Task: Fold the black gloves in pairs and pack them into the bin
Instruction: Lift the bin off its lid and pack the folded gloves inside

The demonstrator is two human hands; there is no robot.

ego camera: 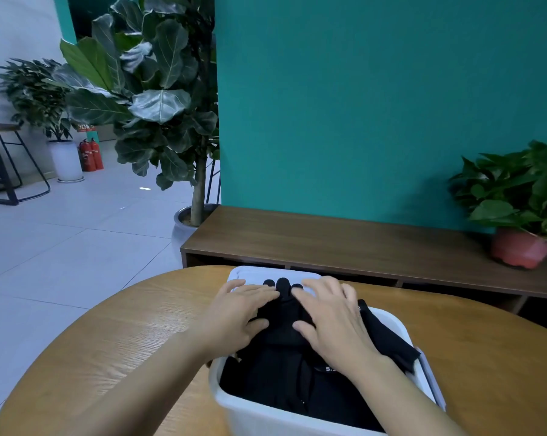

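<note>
A white plastic bin point(250, 407) stands on the round wooden table point(108, 341), filled with black gloves point(284, 372). A black glove pair point(283, 313) lies on top, its fingertips pointing away over the bin's far rim. My left hand point(240, 313) lies flat on the left side of that pair, fingers straight. My right hand point(332, 319) presses flat on its right side, fingers spread. Another black glove point(388, 338) drapes over the bin's right rim.
A low brown wooden bench point(344, 243) runs behind the table along a teal wall, with a potted plant in a red pot point(520, 247) at its right end. A large leafy plant point(158, 105) stands at the left on the tiled floor.
</note>
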